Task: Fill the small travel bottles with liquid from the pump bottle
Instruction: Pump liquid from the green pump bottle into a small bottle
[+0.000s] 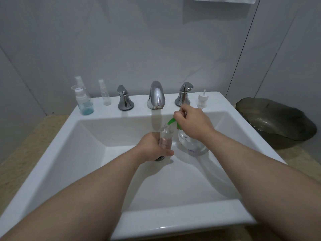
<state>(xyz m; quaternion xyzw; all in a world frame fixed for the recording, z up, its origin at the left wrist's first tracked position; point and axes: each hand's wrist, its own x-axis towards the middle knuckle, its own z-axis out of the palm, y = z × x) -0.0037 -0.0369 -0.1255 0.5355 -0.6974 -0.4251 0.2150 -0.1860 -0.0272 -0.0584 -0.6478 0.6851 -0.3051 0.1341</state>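
Note:
Inside the white sink, my left hand grips a small clear travel bottle, upright and uncapped, with liquid in its lower half. The clear pump bottle stands just right of it in the basin. Its green pump spout points down at the small bottle's open neck. My right hand is curled over the pump head and hides most of it. A white spray cap stands on the sink ledge behind my right hand.
On the ledge at the back left stand a travel bottle with blue liquid and a slim clear spray bottle. The chrome faucet and two handles line the back. A dark glass bowl sits on the counter at right.

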